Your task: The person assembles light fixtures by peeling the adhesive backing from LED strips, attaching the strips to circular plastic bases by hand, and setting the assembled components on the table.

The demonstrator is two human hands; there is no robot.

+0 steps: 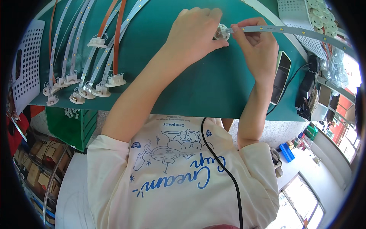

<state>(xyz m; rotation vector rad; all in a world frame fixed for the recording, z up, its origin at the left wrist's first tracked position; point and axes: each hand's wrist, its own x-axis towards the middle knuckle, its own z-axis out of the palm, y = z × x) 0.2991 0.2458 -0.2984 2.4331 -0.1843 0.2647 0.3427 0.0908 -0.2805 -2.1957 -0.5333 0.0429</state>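
Over the far middle of the green table, my left hand (196,32) grips a small white round end cap (222,32), its fingers covering part of it. My right hand (256,40) pinches a white LED strip (301,32) close to the end that meets the cap. From there the strip runs off to the right, curving toward the rim of the picture. Whether strip and cap are joined I cannot tell. To the left lie several LED strips (78,38) with white caps (101,90) on their near ends. A few brown strips (118,45) lie among them.
A phone (281,74) lies right of my right forearm, beside a black cable (291,82). White perforated baskets (28,63) stand at the left and far right; white discs (322,17) fill the right one's surroundings. A green crate (70,128) sits below the table (183,91).
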